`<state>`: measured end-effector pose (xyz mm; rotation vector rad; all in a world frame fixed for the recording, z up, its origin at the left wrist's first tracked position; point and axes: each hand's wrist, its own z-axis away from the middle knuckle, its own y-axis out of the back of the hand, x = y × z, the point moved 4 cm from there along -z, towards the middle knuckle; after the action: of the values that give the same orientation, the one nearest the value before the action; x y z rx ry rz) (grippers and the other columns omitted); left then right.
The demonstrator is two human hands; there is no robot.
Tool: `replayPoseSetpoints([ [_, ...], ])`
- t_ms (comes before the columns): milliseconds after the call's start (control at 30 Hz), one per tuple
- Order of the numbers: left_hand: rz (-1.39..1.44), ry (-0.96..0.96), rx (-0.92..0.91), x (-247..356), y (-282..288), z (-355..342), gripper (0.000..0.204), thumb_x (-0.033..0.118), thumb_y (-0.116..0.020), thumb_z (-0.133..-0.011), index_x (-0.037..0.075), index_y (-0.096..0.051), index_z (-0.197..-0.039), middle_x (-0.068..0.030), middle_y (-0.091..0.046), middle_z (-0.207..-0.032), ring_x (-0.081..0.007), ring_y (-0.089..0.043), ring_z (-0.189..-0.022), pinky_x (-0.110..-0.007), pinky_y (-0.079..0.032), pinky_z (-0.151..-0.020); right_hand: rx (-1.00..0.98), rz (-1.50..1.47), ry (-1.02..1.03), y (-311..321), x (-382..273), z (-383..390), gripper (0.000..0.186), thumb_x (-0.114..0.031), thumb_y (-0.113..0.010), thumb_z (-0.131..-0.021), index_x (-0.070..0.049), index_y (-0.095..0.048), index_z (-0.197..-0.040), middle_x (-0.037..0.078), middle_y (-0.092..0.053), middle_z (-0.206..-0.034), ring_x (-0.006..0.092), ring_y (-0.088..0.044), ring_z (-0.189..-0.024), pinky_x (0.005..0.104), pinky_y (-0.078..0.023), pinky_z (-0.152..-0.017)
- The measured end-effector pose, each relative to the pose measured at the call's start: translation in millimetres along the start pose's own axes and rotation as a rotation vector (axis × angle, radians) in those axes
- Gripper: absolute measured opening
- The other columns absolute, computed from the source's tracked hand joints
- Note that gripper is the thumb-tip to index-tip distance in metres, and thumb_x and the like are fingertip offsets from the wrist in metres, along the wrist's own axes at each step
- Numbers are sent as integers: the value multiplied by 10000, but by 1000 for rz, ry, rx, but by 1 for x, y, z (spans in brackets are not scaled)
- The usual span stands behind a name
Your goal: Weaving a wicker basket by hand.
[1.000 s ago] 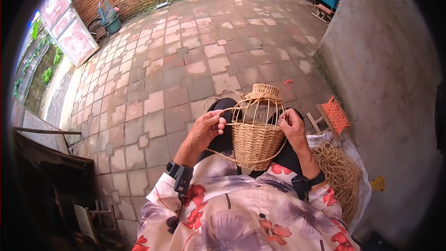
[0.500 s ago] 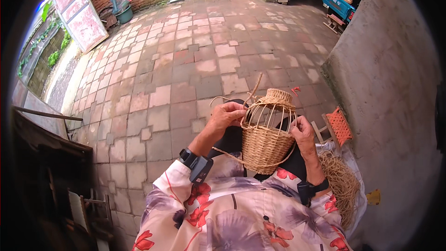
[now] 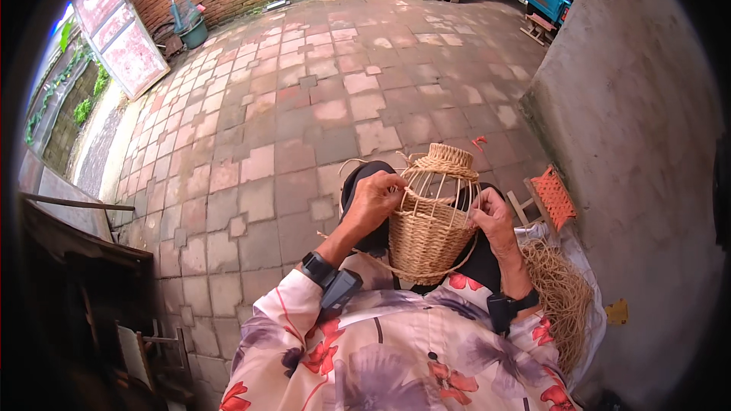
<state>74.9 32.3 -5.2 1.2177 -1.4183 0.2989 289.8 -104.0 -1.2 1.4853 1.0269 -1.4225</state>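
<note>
Two hands work a half-woven basket (image 3: 431,221) that rests on the person's lap, a little right of the frame's centre, its narrow neck pointing toward twelve o'clock. The left hand (image 3: 375,199) sits at the basket's nine o'clock side, fingers pinched narrowly on a thin straw cord (image 3: 358,253) just where the woven wall gives way to bare ribs, probably so the strand can be fed between those ribs. The right hand (image 3: 491,218) cups the basket at its three o'clock side, fingers curled around the ribs there, apparently to steady the piece against the pull of the cord. The basket's lower body is a tight, ridged weave of pale tan cord, rounded like a pot; above it thin upright ribs stand open like a cage and gather into a small woven collar at the top. The loose cord loops below the basket toward six o'clock. A tangled heap of the same straw-coloured cord (image 3: 562,297) lies at four o'clock, close to the right forearm, within easy reach. An orange woven stool (image 3: 553,196) stands at three o'clock beside a rough grey wall (image 3: 632,122). Worn brick paving (image 3: 304,91) stretches toward twelve o'clock.
</note>
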Motion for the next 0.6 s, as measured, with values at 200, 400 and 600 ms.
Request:
replayPoseSetpoints([
  [200, 221, 57, -8, 10, 4, -6, 224, 75, -649, -848, 67, -617, -1069, -33, -592, -743, -114, -588, -645, -276, -494, -584, 50, -11, 23, 7, 2, -3, 95, -6, -569, -811, -45, -495, -856, 2, -564, -786, 47, -532, -689, 198, -439, -625],
  [400, 1146, 478, -170, 15, 16, 15, 290, 130, -607, -928, 61, -566, -1207, 21, -556, -804, -60, -544, -701, -193, -469, -594, 168, 369, 127, 17, 16, -10, 95, 17, -510, -799, -6, -498, -890, 68, -624, -775, 120, -596, -698, 277, -486, -636],
  [600, 885, 528, -267, -3, 28, 23, 274, 184, -554, -968, 34, -567, -1197, -6, -604, -837, -82, -597, -686, -202, -512, -611, 132, 467, 116, 10, 9, -14, 85, 22, -455, -807, 12, -488, -885, 106, -614, -757, 173, -605, -644, 311, -492, -618],
])
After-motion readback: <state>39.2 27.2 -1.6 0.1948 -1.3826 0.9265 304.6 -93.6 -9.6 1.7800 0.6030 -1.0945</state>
